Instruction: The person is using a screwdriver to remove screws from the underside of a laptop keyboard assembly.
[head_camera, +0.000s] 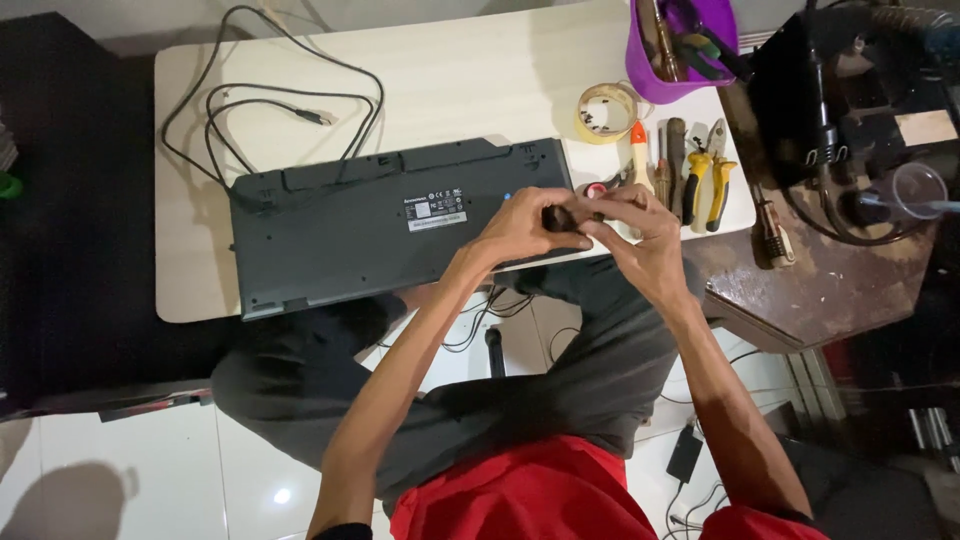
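Observation:
A dark grey keyboard (370, 222) lies face down on the white table (450, 75), its black cable (255, 95) looped behind it. My left hand (525, 225) and my right hand (640, 225) meet over the keyboard's right end. Both pinch a small dark object (560, 216), probably a tool handle, between the fingers. What its tip touches is hidden by my hands.
A roll of tape (605, 112), screwdrivers (665, 165) and yellow-handled pliers (708, 180) lie at the table's right end. A purple tub of tools (680, 45) stands behind them. A brown side table (830, 290) with a clear cup (918, 190) sits to the right.

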